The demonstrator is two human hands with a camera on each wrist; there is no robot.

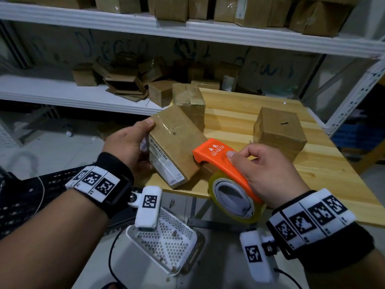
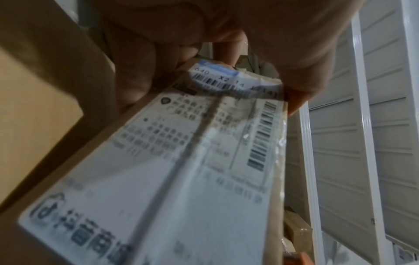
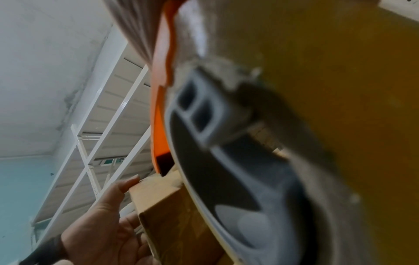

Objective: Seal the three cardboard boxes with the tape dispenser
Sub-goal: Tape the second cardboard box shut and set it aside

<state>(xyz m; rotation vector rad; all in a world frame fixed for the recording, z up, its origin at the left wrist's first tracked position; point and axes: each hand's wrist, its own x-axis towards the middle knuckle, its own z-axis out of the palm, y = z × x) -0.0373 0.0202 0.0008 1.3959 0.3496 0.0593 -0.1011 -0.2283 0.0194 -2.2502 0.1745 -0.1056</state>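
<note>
Hands: left hand (image 1: 127, 142) is gripping the tilted box (image 1: 175, 147) from its labelled end, thumb lying on the taped top; right hand (image 1: 268, 172) is wrapping around the orange tape dispenser (image 1: 220, 161), nose pressing against the box's side.
Where it's sitting: box is leaning on one edge near the desk's (image 1: 312, 184) front-left corner, dispenser right beside it at the front edge.
Other boxes: one (image 1: 189, 103) is standing at the far-left corner, already looking shiny with tape; another (image 1: 279, 130) is waiting toward the right edge.
Handling guess: box is looking light and stiff, corners crushable, tape slick, so holding the bare cardboard ends seems best. Shipping label (image 2: 181, 161) is covering one face.
Surface: pale wood, smooth, so things are probably sliding easily.
Room: white metal shelving (image 1: 187, 32) behind is holding lots more cartons; dim light.
</note>
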